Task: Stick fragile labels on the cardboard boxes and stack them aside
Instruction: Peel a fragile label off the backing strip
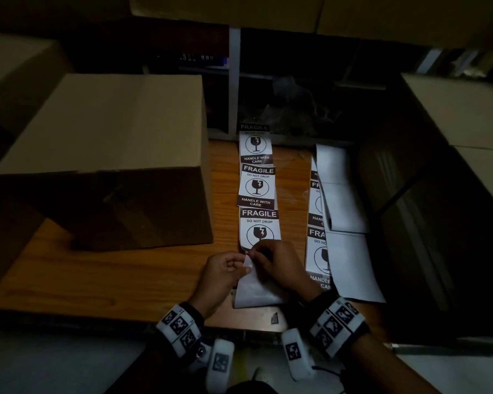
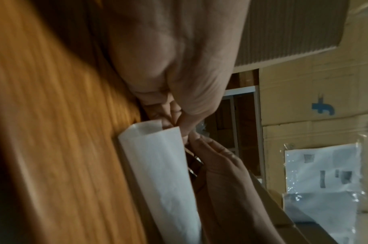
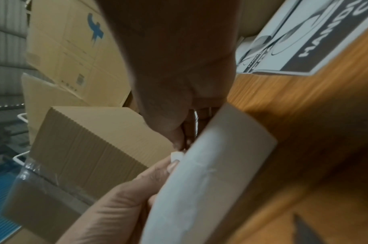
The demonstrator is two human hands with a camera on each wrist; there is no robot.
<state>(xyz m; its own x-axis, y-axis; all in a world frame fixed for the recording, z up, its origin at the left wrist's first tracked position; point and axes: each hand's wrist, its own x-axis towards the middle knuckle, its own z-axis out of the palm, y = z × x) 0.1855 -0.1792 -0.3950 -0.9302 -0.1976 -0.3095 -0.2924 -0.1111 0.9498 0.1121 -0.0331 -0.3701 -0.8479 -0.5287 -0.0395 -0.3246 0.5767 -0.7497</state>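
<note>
A wood-grain counter [image 1: 131,277] carries the work. Behind it stands a dark shelving unit with a white upright post [image 1: 234,81]. A torn paper scrap [image 1: 274,319] lies near the counter's front edge.

Label strip [image 1: 258,189]: "FRAGILE", apparently "DO NOT DROP".

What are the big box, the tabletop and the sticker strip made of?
Box: brown corrugated cardboard, matte, fine ribbing visible from the right wrist. Table: wood or wood-look laminate, orange grain, slight sheen. Label strip: printed paper on whitish, faintly translucent backing, probably waxed.
</note>
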